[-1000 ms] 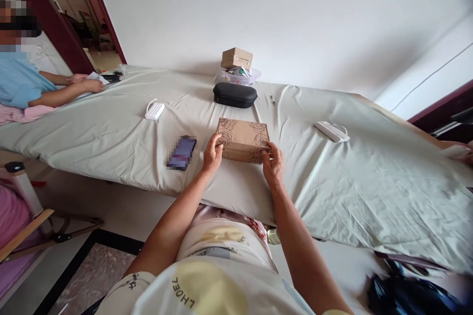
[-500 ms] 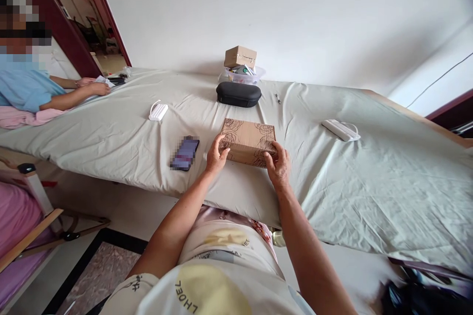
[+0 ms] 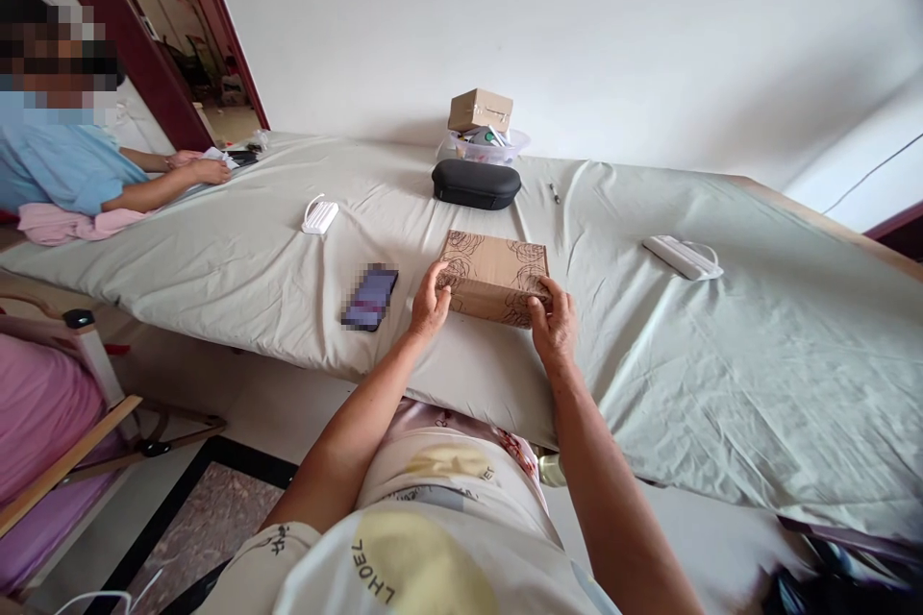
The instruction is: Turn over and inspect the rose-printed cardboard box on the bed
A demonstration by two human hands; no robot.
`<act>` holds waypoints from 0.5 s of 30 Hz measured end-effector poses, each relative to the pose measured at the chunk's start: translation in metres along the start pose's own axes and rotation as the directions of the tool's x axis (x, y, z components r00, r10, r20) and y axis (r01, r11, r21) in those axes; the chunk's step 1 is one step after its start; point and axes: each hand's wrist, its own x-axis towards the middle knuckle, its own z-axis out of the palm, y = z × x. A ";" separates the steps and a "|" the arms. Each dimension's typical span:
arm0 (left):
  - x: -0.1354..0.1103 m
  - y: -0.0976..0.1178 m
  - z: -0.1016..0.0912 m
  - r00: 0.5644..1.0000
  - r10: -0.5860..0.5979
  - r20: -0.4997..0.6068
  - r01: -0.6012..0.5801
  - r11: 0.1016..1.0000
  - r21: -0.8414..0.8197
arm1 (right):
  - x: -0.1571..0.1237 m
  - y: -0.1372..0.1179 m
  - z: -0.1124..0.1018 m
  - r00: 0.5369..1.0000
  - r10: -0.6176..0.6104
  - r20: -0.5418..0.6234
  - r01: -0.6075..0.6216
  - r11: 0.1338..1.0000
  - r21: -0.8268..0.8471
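A brown cardboard box (image 3: 494, 267) with black scribbled drawings on its corners lies on the cloth-covered table (image 3: 764, 375) in front of me. My left hand (image 3: 431, 303) grips its left end, thumb on the near side. At the right end my right hand (image 3: 554, 315) holds the near corner, with thumb and fingers around the edge. To the left of my left hand lies a phone (image 3: 370, 298), its screen blurred out. Just beyond the box sits a black zip case (image 3: 476, 184).
Behind the case, a clear plastic basin (image 3: 451, 149) holds odds and ends, with a small carton (image 3: 481, 110) on top. White corded blocks lie left (image 3: 320, 216) and right (image 3: 682, 257). A pen (image 3: 555, 193) is near the case. A person in blue (image 3: 62, 154) sits at the far left, holding something white.
The whole view has shifted slightly, so things appear a little further right. Both hands keep their hold on the box, which shows no clear movement on the table.
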 end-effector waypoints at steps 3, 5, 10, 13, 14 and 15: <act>0.001 -0.001 0.001 1.000 0.021 -0.014 -0.020 1.000 0.017 | 0.001 0.000 -0.001 1.000 -0.009 -0.001 0.009 1.000 0.005; 0.001 -0.002 0.002 0.999 0.029 -0.021 -0.029 0.999 0.031 | 0.000 0.000 -0.001 1.000 -0.001 -0.006 0.001 1.000 0.001; 0.000 -0.002 0.003 0.997 0.056 -0.048 -0.053 0.997 0.053 | 0.000 -0.001 -0.001 1.000 0.013 -0.001 -0.013 1.000 -0.007; 0.000 -0.002 0.003 0.997 0.055 -0.052 -0.052 0.997 0.061 | -0.001 -0.001 -0.001 1.000 0.010 -0.001 -0.010 1.000 -0.012; 0.000 -0.002 0.003 0.998 0.052 -0.047 -0.049 0.997 0.059 | -0.001 0.000 -0.001 1.000 0.010 -0.003 -0.010 1.000 -0.015; 0.000 -0.001 0.003 0.998 0.049 -0.041 -0.046 0.997 0.053 | 0.000 0.000 -0.001 1.000 0.010 -0.006 -0.010 1.000 -0.018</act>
